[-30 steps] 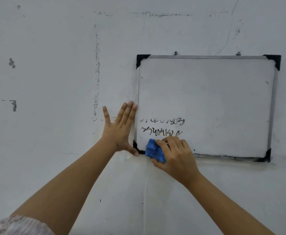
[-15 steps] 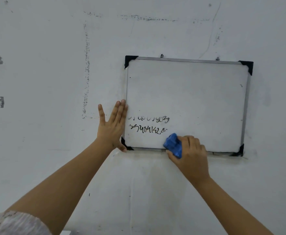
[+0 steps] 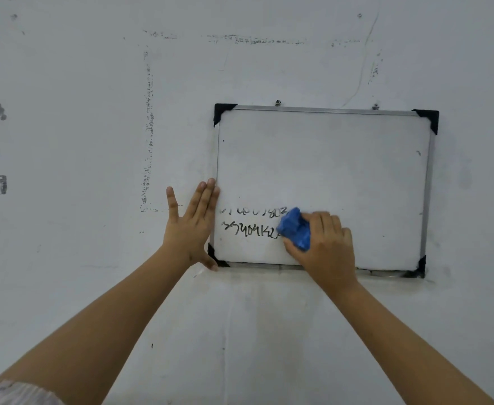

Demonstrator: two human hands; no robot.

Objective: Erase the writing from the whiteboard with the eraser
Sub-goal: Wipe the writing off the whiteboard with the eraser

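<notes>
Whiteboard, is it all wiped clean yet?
Not yet. The whiteboard still shows two lines of writing left of the eraser.

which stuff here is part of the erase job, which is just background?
Job:
- whiteboard, hung on the wall
- writing, two rows at lower left
- blue eraser, at the rows' right end
- right hand, grips the eraser
- left hand, flat at the board's left edge

Background:
- wall
- old tape marks
- dark smudges
</notes>
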